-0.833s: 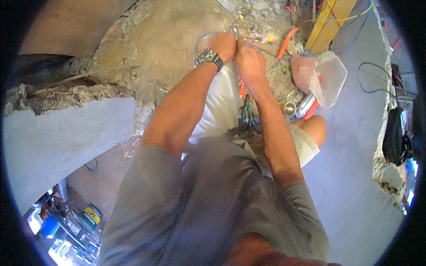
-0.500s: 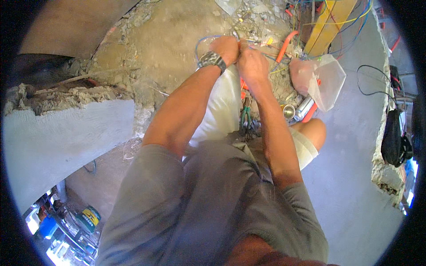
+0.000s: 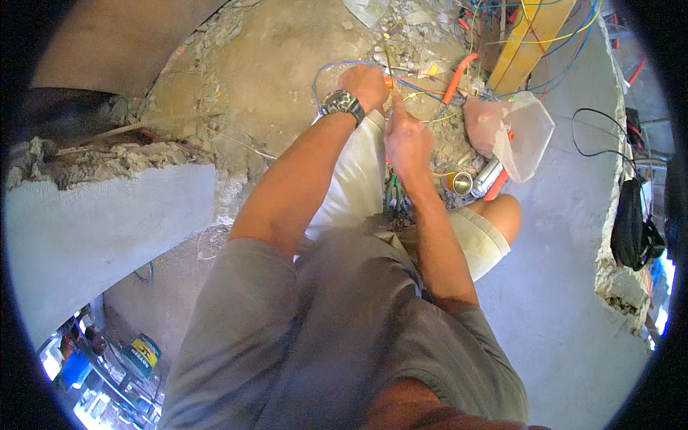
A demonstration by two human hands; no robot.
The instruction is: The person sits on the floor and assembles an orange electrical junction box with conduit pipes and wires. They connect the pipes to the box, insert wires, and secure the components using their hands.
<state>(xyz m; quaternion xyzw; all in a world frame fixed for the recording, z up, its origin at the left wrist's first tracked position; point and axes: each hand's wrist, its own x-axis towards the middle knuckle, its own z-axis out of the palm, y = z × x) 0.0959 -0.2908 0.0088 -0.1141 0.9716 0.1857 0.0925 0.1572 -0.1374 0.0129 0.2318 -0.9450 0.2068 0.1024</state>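
Observation:
My left hand (image 3: 364, 87), with a patterned watch at the wrist, is closed around a short orange tube (image 3: 389, 82); its end shows beside my fingers. Blue, red and yellow wires (image 3: 423, 92) spread out around it, and one blue wire loops behind my left hand. Just right of and nearer than the tube is my right hand (image 3: 408, 147). Its index finger points up toward the tube while the other fingers are curled, and what they hold, if anything, is hidden. Green-handled pliers (image 3: 393, 193) lie below my right hand, partly covered by it.
To the right are a metal cup (image 3: 459, 183), a silver can (image 3: 488, 178) and a clear plastic bag (image 3: 529, 140). An orange tube (image 3: 461, 77) lies on rubble near a yellow wooden beam (image 3: 527, 46). Broken-edged grey walls (image 3: 115, 215) flank both sides. A black bag (image 3: 631, 223) hangs at far right.
My right hand has come down toward me, away from my left hand, its index finger now extended. The orange tube's end beside my left hand has come into view.

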